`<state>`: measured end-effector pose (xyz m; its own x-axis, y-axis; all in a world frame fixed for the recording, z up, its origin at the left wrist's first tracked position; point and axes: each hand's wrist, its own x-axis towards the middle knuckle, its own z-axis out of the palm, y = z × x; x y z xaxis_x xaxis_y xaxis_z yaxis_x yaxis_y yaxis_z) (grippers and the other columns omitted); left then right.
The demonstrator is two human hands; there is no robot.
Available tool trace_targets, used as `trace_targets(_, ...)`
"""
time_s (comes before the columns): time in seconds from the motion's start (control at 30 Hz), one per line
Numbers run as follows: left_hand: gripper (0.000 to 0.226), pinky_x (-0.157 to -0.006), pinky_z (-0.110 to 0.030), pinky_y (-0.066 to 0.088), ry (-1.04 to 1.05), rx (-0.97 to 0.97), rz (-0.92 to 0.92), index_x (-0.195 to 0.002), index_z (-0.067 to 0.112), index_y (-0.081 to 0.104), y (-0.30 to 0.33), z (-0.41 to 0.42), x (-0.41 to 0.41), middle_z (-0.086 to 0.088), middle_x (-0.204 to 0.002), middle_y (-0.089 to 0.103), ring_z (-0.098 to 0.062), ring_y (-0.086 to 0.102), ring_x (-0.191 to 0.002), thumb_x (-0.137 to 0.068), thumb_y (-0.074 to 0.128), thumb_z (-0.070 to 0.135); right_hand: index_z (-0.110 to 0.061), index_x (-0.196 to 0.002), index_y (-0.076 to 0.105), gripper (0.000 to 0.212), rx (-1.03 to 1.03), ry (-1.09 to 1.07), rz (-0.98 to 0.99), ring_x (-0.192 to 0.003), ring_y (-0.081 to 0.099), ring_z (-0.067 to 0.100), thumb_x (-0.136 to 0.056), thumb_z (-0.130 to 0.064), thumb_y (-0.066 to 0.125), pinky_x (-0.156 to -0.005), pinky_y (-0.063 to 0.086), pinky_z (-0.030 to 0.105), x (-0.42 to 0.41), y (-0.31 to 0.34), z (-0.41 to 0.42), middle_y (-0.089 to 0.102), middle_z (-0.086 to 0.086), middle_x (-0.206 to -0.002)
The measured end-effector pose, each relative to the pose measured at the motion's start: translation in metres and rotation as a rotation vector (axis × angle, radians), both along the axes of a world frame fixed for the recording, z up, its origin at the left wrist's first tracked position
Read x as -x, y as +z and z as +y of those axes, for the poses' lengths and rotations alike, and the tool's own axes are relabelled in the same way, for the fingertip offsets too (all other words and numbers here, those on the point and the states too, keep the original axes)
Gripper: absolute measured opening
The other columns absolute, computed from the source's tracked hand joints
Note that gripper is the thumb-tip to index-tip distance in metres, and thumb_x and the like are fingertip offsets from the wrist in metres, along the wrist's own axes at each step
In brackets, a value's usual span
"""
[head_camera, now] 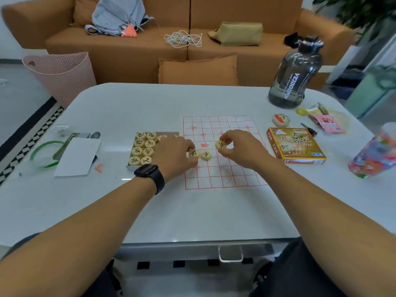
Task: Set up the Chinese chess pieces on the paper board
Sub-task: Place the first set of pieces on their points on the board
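Both hands are pinching round pale wooden chess pieces: left hand [177,153] sets one [193,153] down, right hand [237,146] keeps another [221,144] lifted over the red-lined paper board [222,174], probably lining up a row beside the loose piece [206,155].

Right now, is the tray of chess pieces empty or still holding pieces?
Still holding pieces. The tray left of the paper board shows two columns of face-up pieces; the left hand hides its right part.
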<state>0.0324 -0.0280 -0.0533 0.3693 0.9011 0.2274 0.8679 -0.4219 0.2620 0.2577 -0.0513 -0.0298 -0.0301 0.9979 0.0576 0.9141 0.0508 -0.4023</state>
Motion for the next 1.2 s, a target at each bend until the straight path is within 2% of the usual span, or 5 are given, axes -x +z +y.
trace_targets(0.23, 0.034, -0.103, -0.041, 0.028, 0.047, -0.004, 0.130, -0.113, 0.033, 0.073, -0.010, 0.008, 0.002, 0.006, -0.130, 0.057, -0.024, 0.041, -0.123, -0.089, 0.060, 0.053, -0.023, -0.129, 0.065, 0.041, 0.080, 0.037, -0.045, -0.105, 0.062, 0.011, -0.093, -0.042, 0.068, -0.091, 0.056, 0.037, -0.007, -0.006, 0.001, 0.068, -0.007, -0.120)
trace_targets(0.43, 0.032, -0.100, -0.042, 0.025, 0.057, -0.045, 0.167, -0.111, 0.033, 0.074, -0.005, 0.011, 0.000, 0.006, -0.142, 0.051, -0.025, 0.036, -0.128, -0.088, 0.060, 0.051, -0.022, -0.130, 0.065, 0.042, 0.122, 0.028, -0.047, -0.102, 0.059, 0.011, -0.094, -0.043, 0.068, -0.087, 0.052, 0.031, -0.017, -0.003, 0.001, 0.067, -0.006, -0.120)
trace_targets(0.67, 0.041, -0.104, -0.046, 0.025, 0.069, 0.024, 0.270, -0.121, 0.034, 0.070, -0.006, 0.009, -0.003, 0.007, -0.144, 0.050, -0.026, 0.032, -0.133, -0.087, 0.058, 0.053, -0.022, -0.131, 0.063, 0.042, 0.154, 0.042, -0.068, -0.107, 0.061, 0.013, -0.094, -0.041, 0.068, -0.093, 0.054, 0.036, -0.010, -0.006, 0.002, 0.067, -0.005, -0.124)
trace_targets(0.9, 0.041, -0.098, -0.042, 0.027, 0.080, 0.004, -0.035, -0.133, 0.033, 0.060, 0.005, 0.005, -0.002, 0.008, -0.118, 0.068, -0.023, 0.048, -0.118, -0.096, 0.050, 0.047, -0.023, -0.132, 0.064, 0.041, 0.170, -0.006, -0.157, -0.110, 0.061, 0.017, -0.095, -0.043, 0.065, -0.093, 0.054, 0.038, -0.012, -0.009, 0.003, 0.067, -0.004, -0.124)
trace_targets(1.2, 0.035, -0.098, -0.042, 0.031, 0.052, -0.016, -0.043, -0.128, 0.030, 0.064, 0.004, 0.002, 0.011, 0.009, -0.116, 0.069, -0.025, 0.051, -0.114, -0.096, 0.052, 0.035, -0.028, -0.134, 0.060, 0.048, 0.190, -0.051, -0.163, -0.105, 0.061, 0.017, -0.091, -0.048, 0.069, -0.088, 0.054, 0.039, -0.012, -0.013, -0.005, 0.067, -0.006, -0.121)
